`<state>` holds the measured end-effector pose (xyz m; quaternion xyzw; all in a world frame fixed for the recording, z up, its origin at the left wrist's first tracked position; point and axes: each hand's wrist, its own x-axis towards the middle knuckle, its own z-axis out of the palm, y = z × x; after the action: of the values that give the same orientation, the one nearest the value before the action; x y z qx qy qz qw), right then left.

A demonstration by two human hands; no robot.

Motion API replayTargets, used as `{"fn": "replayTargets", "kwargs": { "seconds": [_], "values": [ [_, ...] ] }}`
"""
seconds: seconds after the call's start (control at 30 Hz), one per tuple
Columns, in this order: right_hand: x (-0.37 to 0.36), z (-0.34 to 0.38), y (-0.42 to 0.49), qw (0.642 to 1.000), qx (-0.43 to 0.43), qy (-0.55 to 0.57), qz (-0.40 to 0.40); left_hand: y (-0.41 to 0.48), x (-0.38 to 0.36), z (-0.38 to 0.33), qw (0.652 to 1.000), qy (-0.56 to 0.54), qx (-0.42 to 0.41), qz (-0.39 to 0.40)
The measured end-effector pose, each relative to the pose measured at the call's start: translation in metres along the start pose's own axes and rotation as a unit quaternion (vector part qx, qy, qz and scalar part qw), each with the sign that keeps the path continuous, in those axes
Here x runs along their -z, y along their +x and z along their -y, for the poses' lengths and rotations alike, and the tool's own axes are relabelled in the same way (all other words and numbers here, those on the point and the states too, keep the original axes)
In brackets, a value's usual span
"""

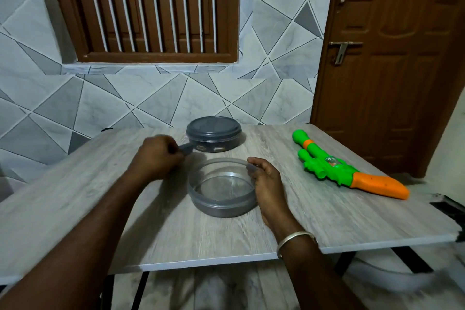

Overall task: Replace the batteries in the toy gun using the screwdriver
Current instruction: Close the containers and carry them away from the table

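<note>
Over on the right side of the table (327, 221) the toy gun (334, 166) is lying flat on its side, green barrel pointing away and orange stock toward the near edge, well apart from both hands, so nobody's touching it yet. Left hand (158, 156) is curling tight around a dark handle (185, 149) just beside the lidded tub (214, 133) at the back. I'm guessing that's the screwdriver, but the tip is hidden so I can't say for sure. Right hand (266, 181) is pinching the rim of the open tub (201, 199) in front, thumb over the edge, bangle (294, 239) sitting on that wrist. As for the gun, it's looking like hollow moulded plastic, so I'm expecting it to be light and stiff but a bit slick, and probably wanting to roll or skid once a screwdriver is pressing on it. I'd be grabbing it around the chunky green middle or the orange stock, not the thin barrel end, and pinning it down on the table while working the battery cover. Where that cover is, I can't tell from this side.
</note>
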<state>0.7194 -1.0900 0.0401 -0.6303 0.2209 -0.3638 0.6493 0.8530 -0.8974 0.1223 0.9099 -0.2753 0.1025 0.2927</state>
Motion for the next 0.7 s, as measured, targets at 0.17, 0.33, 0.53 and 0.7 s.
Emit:
{"fn": "replayTargets", "kwargs": {
  "seconds": [0.17,0.33,0.53,0.7],
  "values": [
    [0.0,-0.002,0.003,1.0,0.0,-0.011,-0.006,-0.008,0.036,-0.043,0.96,-0.129,-0.075,-0.239],
    [-0.002,-0.002,0.0,1.0,0.015,0.015,-0.013,0.004,0.032,-0.052,0.848,-0.474,0.086,-0.221],
    [-0.001,0.003,-0.003,0.999,-0.012,0.041,-0.003,-0.014,-0.031,-0.022,0.806,-0.535,0.255,-0.02],
    [-0.001,0.007,-0.008,1.0,-0.004,0.005,0.026,-0.026,-0.046,-0.033,0.837,-0.479,0.264,-0.027]
  ]
}}
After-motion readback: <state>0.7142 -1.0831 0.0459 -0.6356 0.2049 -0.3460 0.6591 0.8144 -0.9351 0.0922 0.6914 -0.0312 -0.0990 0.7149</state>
